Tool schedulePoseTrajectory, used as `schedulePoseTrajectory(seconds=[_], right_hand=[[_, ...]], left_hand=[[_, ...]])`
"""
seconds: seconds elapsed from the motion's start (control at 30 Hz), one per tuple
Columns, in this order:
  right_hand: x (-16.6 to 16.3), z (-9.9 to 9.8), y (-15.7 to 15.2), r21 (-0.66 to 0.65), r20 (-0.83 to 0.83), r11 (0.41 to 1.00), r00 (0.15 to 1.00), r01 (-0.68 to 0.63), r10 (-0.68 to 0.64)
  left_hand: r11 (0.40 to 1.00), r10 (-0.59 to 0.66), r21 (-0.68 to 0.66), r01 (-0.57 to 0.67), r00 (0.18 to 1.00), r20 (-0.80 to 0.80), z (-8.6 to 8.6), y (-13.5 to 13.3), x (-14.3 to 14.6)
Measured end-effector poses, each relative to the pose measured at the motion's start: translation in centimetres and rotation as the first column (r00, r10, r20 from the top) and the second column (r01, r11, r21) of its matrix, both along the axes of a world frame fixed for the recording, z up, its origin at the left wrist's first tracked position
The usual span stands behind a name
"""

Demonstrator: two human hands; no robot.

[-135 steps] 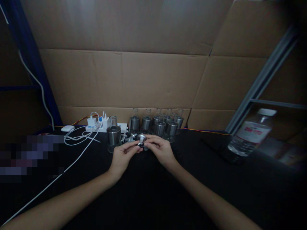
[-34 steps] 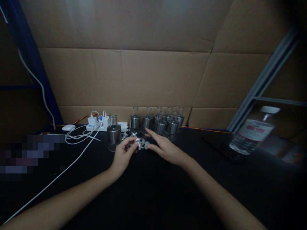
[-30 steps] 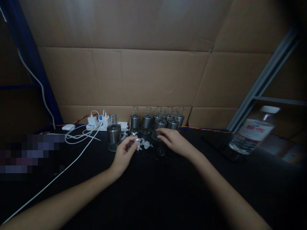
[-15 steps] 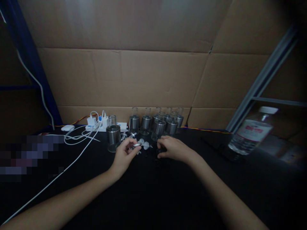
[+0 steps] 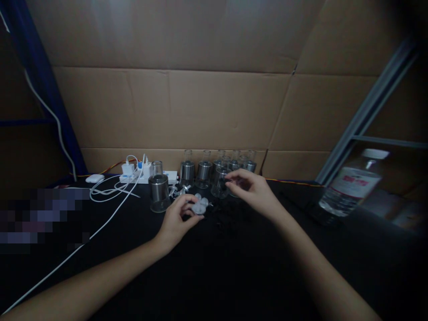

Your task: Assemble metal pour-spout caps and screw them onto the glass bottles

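Left hand (image 5: 176, 219) closed on a pale fitting (image 5: 199, 206) at centre frame, low over the table (image 5: 214, 272); right hand (image 5: 256, 191) raised to its right, fingertips pinched on what looks like a dark part (image 5: 222, 182), too dim to identify. Done, by appearance: row of canisters (image 5: 204, 171) standing capped at centre back, single canister (image 5: 159, 192) apart at its left. Outstanding: the held fitting and the loose fittings (image 5: 182, 191) before the row.
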State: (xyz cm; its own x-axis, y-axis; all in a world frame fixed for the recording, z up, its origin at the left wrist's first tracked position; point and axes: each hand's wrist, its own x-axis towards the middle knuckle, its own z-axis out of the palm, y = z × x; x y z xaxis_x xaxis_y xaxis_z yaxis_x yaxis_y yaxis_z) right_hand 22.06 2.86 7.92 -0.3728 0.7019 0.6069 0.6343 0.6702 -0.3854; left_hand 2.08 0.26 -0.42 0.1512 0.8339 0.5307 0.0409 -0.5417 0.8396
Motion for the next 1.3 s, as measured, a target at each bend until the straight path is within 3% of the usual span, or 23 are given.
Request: schedulePoseTrajectory(seconds=[0.1,0.27,0.4,0.63,0.9,1.3], right_hand=[[-0.7,-0.2,-0.3,-0.037,-0.113,0.994,0.989,-0.103,0.098],[-2.1,-1.1,-0.7,-0.101,-0.099,0.953,0.956,-0.285,0.276],[-2.6,-1.2,-1.0,-0.120,-0.051,0.930,0.938,-0.348,0.344],[-2.3,-0.4,-1.6,-0.067,-0.052,0.949,0.951,-0.307,0.304],[-3.1,-1.5,-1.4,-0.088,0.037,0.939,0.941,-0.332,0.336],[-2.8,-1.1,-1.3,-0.117,0.035,0.925,0.930,-0.361,0.367]], left_hand=[[0.997,0.035,0.069,-0.030,0.997,-0.073,0.1,-0.1,-0.1],[0.991,0.089,0.112,-0.071,0.982,-0.167,0.3,-0.3,-0.2],[0.996,0.070,0.069,-0.063,0.991,-0.111,0.3,-0.3,0.0],[0.998,0.046,0.036,-0.044,0.997,-0.064,0.1,-0.2,0.2],[0.998,0.054,0.036,-0.052,0.995,-0.081,0.1,-0.2,0.1],[0.999,0.035,0.038,-0.031,0.994,-0.108,0.1,-0.3,0.0]])
